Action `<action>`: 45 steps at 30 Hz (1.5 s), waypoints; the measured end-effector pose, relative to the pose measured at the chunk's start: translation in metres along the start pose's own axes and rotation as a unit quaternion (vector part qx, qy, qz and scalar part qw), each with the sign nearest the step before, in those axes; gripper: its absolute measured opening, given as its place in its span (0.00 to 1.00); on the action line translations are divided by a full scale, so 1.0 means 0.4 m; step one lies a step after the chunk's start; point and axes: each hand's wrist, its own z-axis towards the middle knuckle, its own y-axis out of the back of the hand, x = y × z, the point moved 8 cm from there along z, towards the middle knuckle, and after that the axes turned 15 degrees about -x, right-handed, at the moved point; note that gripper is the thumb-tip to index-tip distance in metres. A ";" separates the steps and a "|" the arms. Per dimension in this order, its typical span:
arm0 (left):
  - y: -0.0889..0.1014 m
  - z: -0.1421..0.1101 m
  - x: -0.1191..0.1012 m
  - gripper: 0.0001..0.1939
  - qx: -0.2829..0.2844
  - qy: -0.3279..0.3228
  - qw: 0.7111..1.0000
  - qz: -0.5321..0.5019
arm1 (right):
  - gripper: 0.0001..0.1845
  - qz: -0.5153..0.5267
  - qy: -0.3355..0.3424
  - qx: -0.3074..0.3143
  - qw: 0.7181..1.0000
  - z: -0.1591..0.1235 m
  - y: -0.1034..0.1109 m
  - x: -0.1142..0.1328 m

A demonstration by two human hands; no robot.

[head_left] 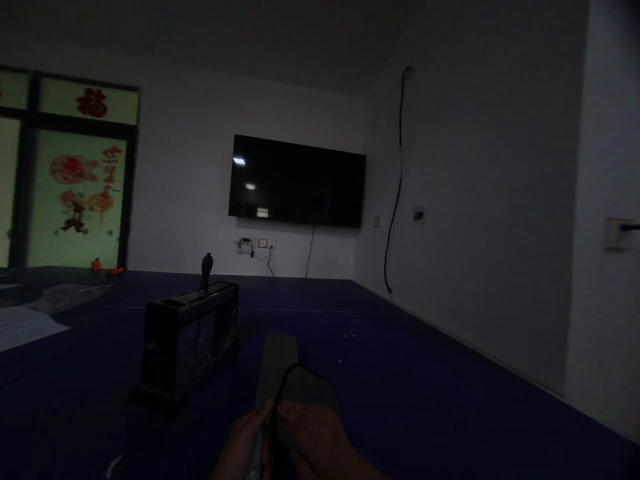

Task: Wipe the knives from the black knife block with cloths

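Observation:
Low in the head view, my left hand and my right hand are close together with bent fingers. Between them is a dark grey flat piece with a black rounded edge, perhaps a pouch or cover; its kind is too dark to make out. Both hands grip it, the left at its near left edge and the right across its face. Just beyond them a long grey flat strip lies on the table. Left of the hands stands a black box-shaped device with an upright handle on top.
The dark blue table runs up to the walls. Papers and clear plastic film lie at the left, with small orange items farther back. A television hangs on the far wall; a black cable hangs at right.

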 end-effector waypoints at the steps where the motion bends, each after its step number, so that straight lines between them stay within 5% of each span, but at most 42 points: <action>1: -0.001 0.003 0.001 0.33 -0.002 0.002 1.000 0.001 | 0.22 0.000 -0.005 0.003 1.000 0.001 0.000 0.000; 16: -0.026 -0.025 -0.022 0.34 0.041 -0.019 0.997 0.055 | 0.26 -0.085 -0.147 0.027 0.985 -0.015 -0.010 -0.056; 23: -0.015 -0.017 -0.017 0.32 0.032 -0.037 0.996 0.072 | 0.26 -0.084 -0.124 0.026 0.988 -0.010 -0.007 -0.047; 31: -0.011 0.001 -0.023 0.33 0.038 -0.068 0.994 0.073 | 0.24 -0.016 -0.015 0.010 1.000 -0.024 -0.024 -0.021; 38: -0.012 -0.013 -0.020 0.34 0.029 -0.061 0.996 0.065 | 0.26 -0.048 -0.156 -0.001 0.987 -0.032 -0.022 -0.065; 45: -0.035 -0.014 -0.011 0.35 0.082 -0.066 0.989 0.107 | 0.27 -0.073 -0.245 -0.038 0.966 -0.053 -0.014 -0.111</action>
